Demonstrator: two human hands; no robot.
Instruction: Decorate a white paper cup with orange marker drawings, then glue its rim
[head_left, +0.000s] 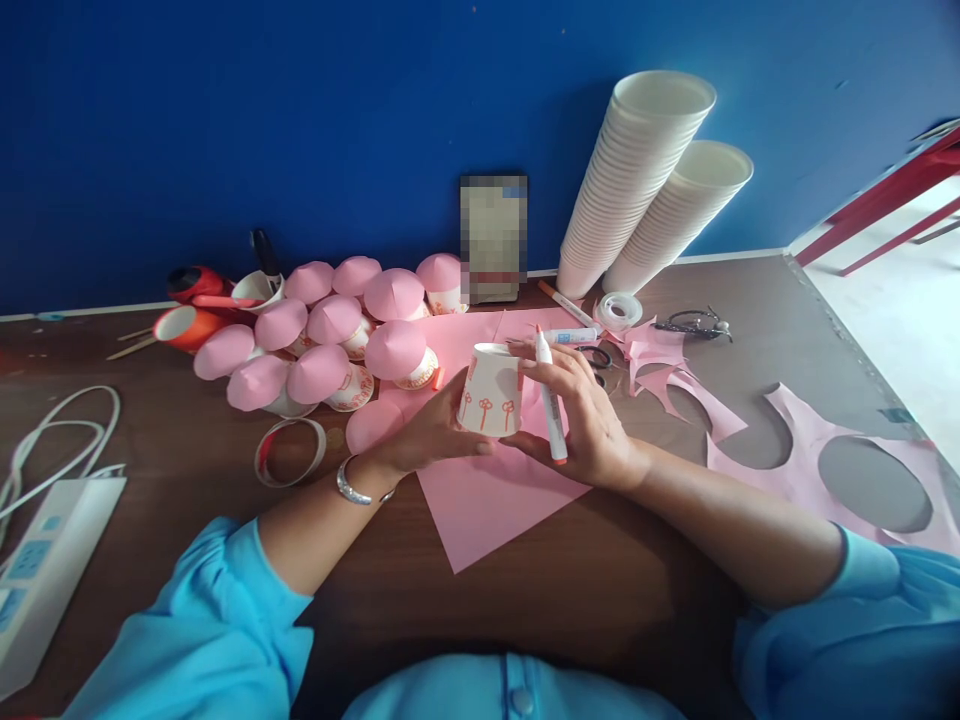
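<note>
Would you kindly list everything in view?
held cup: one, white and orange, between hands
cone-topped cups: ten, pink and white, back left
cup stacks: two, white, against wall
markers: two, white and orange, on table
tape: one, whitish, back right
paper: count unclear, pink, under hands
offcuts: several, pink, right
device: one, pixelated, against wall
tipped cup: one, orange, back left
ring: one, white and red, left
power strip: one, white, left
dark oddments: several, black, back right
wall: one, blue, back
table: one, brown, beneath
held marker: one, white and orange, right hand
sleeves: two, blue, near edge
left hand: one, at cup
right hand: one, at cup
</note>
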